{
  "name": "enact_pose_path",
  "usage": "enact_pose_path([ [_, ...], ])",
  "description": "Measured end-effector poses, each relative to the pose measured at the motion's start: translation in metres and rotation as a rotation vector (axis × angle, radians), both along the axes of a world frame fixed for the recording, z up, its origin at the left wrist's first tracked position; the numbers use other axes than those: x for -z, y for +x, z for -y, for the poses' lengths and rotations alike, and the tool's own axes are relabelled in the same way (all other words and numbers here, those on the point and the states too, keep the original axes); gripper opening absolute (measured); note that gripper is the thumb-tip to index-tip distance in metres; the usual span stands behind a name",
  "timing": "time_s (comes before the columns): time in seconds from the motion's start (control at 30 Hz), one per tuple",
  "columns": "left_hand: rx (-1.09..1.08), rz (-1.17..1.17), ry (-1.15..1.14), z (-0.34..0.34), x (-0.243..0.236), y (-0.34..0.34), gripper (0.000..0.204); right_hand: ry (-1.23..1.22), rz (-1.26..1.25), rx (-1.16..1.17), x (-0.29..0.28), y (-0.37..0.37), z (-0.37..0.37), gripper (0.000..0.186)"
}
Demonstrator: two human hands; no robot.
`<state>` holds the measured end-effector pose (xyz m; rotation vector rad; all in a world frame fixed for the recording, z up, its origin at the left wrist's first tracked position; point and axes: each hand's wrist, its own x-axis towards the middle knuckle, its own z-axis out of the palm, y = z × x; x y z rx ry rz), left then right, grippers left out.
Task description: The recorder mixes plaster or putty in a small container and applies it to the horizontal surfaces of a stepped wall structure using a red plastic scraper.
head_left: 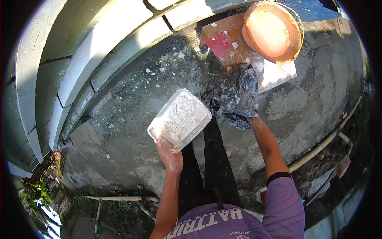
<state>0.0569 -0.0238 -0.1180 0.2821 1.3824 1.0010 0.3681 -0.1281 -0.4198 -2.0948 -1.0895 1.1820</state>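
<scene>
- Noted long, pale, flat-faced boards [75, 75] at far left, with dark gaps between.
- Gripped the near end of the tray [181, 119] with the left hand [170, 155]; could not tell the placing of the fingers beneath.
- Held the tray to the left of the right hand [253, 120], above rough grey concrete [119, 159] spotted with white.
- Carried a lumpy white mass [185, 109] in the tray's rounded rectangular shell.
- Covered the right hand's fingers with crumpled, white-smeared dark sheeting [242, 91]; could not tell whether spread or pinching.
- Saw a splashed brown board [209, 32] beyond, with a round orange bucket [296, 38] of pale contents at its right.
</scene>
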Motion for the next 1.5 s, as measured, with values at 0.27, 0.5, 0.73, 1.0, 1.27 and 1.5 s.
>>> enact_pose_path([
  [0.27, 0.060, -0.030, 0.074, 0.000, 0.000, -0.001, 0.055, -0.073, 0.191, 0.083, -0.021, 0.067, 0.035, 0.038],
  [0.5, 0.007, 0.000, 0.018, -0.004, -0.004, 0.007, 0.056, -0.156, 0.270, 0.057, -0.035, 0.089, 0.059, 0.038],
  [0.73, 0.056, -0.020, 0.078, -0.008, -0.007, 0.013, 0.056, -0.215, 0.177, 0.163, 0.015, 0.062, 0.021, 0.038],
  [1.0, 0.054, -0.015, 0.046, -0.010, -0.004, 0.008, 0.056, -0.065, -1.026, 0.602, 0.051, 0.059, 0.018, 0.041],
  [1.27, 0.052, -0.011, 0.052, -0.013, 0.000, 0.002, 0.056, -0.314, 0.466, -0.367, -0.037, 0.069, -0.033, 0.073],
  [1.5, 0.020, -0.011, 0.026, -0.014, 0.003, 0.002, 0.058, -0.032, 0.254, -0.026, -0.029, 0.051, -0.026, 0.078],
])
